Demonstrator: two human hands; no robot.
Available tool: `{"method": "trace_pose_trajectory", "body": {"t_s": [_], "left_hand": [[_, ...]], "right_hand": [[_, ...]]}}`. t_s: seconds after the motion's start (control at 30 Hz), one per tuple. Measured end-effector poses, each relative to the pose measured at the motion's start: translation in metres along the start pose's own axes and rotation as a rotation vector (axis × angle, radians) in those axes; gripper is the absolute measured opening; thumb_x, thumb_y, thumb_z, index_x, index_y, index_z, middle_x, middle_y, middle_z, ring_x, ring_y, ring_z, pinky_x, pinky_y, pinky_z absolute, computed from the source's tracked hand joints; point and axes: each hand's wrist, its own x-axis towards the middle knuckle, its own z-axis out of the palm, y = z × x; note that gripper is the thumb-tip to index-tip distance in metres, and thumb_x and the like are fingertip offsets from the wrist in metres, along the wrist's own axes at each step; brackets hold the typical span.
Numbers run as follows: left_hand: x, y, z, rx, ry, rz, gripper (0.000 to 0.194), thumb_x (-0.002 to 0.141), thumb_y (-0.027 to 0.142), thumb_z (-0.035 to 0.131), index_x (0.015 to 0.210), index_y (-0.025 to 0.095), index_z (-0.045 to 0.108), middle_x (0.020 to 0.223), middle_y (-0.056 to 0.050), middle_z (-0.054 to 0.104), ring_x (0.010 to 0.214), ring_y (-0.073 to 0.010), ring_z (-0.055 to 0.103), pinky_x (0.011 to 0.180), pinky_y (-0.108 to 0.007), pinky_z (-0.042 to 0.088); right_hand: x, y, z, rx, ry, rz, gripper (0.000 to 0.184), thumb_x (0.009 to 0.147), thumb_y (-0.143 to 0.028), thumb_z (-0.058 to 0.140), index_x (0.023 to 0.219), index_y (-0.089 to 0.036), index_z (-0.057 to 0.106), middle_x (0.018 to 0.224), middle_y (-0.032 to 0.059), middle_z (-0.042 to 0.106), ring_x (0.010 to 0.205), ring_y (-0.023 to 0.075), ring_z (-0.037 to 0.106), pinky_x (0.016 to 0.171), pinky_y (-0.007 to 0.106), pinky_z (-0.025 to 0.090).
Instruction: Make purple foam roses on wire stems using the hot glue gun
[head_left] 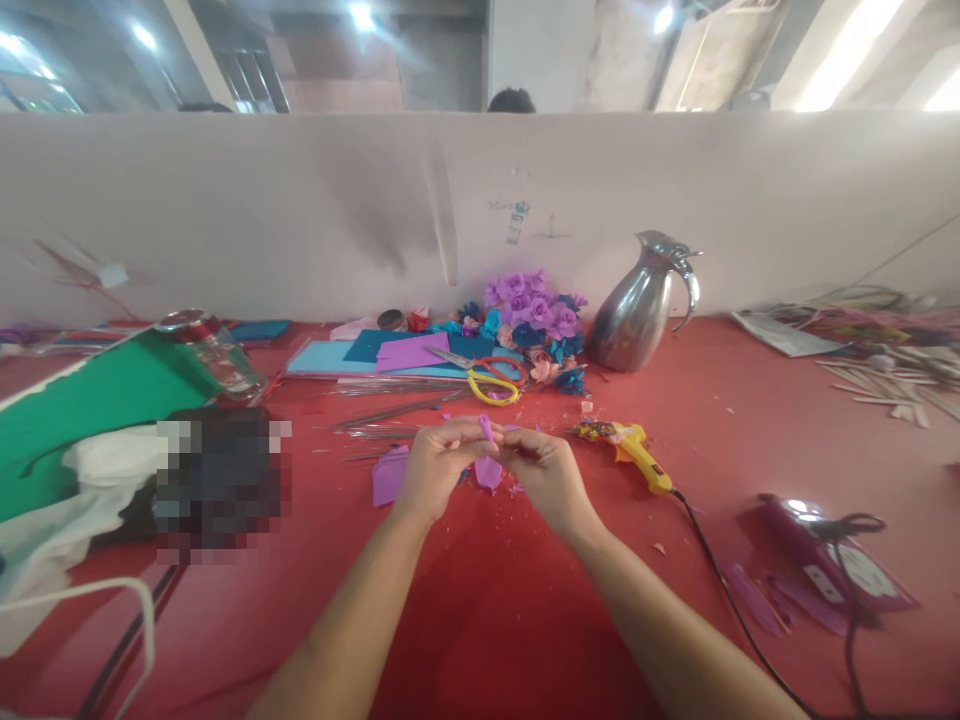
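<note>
Pinching observed at table centre: left hand (437, 468) narrow, thumb and fingers closed on the rolled purple paper (486, 428). Right hand (546, 470) also narrow, fingertips gathered on the lower part of the same piece. Rolled purple paper is upright, slightly tilted, between the 2 hands and above the red table (480, 620).

Below the fingers: 1 loose purple petal (488, 474). Just beside the left hand, partly hidden by it: purple sheets (389, 477). Small purple scraps scattered nearby.

Beyond the hands: thin wires (382, 410), lying roughly crosswise. Behind these, scissors (491, 378) with 1 yellow and 1 red-orange handle loop, blades over the stacked coloured sheets (330, 359) (light blue, dark blue, purple). Paper flowers (534, 320) in purple, blue and pink heaped to the right of the stack; metal jug (634, 305) upright beside them.

Right side: yellow glue gun (643, 458) on its side, nozzle toward the hands, black cord running to the near edge. Farther right, a dark red package (840, 560) with a dark looped object on it, too blurred to identify. Left side: clear jar (217, 355), tilted, by the green sheet (112, 405).
</note>
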Motion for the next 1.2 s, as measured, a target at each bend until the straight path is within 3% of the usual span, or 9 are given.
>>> {"method": "trace_pose_trajectory", "body": {"t_s": [0.3, 0.53, 0.77, 1.2], "left_hand": [[0.006, -0.011, -0.006, 0.090, 0.054, 0.083, 0.008, 0.068, 0.026, 0.076, 0.075, 0.023, 0.078, 0.086, -0.005, 0.076, 0.085, -0.0232, 0.068, 0.084, -0.036, 0.051], [0.002, -0.010, 0.001, 0.222, 0.040, 0.069, 0.013, 0.074, 0.029, 0.069, 0.081, 0.024, 0.079, 0.079, -0.003, 0.076, 0.080, -0.0230, 0.068, 0.075, -0.031, 0.051], [-0.005, -0.009, 0.012, 0.278, 0.064, 0.068, 0.012, 0.071, 0.033, 0.072, 0.075, 0.024, 0.079, 0.071, -0.002, 0.074, 0.074, -0.0225, 0.066, 0.070, -0.030, 0.049], [-0.004, -0.009, 0.013, 0.314, 0.092, 0.063, 0.015, 0.073, 0.036, 0.071, 0.078, 0.024, 0.079, 0.077, -0.002, 0.076, 0.074, -0.0210, 0.066, 0.070, -0.029, 0.048]], "right_hand": [[0.003, -0.001, -0.010, 0.020, 0.167, -0.014, 0.013, 0.078, -0.027, 0.061, 0.085, -0.019, 0.068, 0.080, 0.0032, 0.070, 0.073, 0.0171, 0.063, 0.069, 0.030, 0.048], [-0.004, -0.016, -0.004, -0.051, 0.150, -0.170, 0.023, 0.073, -0.029, 0.070, 0.093, -0.021, 0.060, 0.086, 0.0024, 0.065, 0.078, 0.0156, 0.060, 0.067, 0.027, 0.047], [-0.004, -0.013, -0.001, -0.150, 0.224, -0.157, 0.005, 0.075, -0.023, 0.061, 0.080, -0.022, 0.059, 0.074, 0.0003, 0.066, 0.068, 0.0143, 0.060, 0.065, 0.027, 0.048], [-0.004, -0.018, -0.004, -0.106, 0.214, -0.117, 0.009, 0.075, -0.026, 0.062, 0.083, -0.021, 0.062, 0.078, 0.0020, 0.070, 0.073, 0.0162, 0.064, 0.065, 0.027, 0.049]]}}
